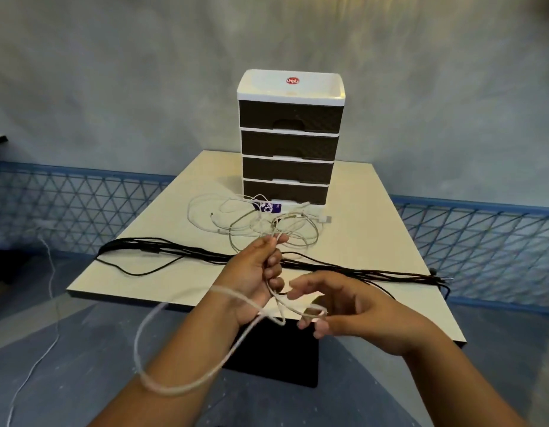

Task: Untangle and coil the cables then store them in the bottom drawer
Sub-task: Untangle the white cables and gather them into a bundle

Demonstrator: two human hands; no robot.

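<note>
A white cable (187, 386) hangs in a big blurred loop over my left forearm. My left hand (254, 272) grips a stretch of it above the table's near edge. My right hand (356, 312) is just to the right, fingers curled, with a small loop of the same cable round its fingertips. A tangle of white cables (260, 220) lies on the table in front of a drawer unit (290, 140) with several dark drawers, all closed; the bottom drawer (285, 192) is the lowest. A long black cable bundle (174, 252) stretches across the table.
The cream table (374, 229) stands on a black pedestal base (273, 359). Another thin white cord (48, 303) trails across the grey floor on the left. A blue mesh fence (82, 204) runs behind the table on both sides.
</note>
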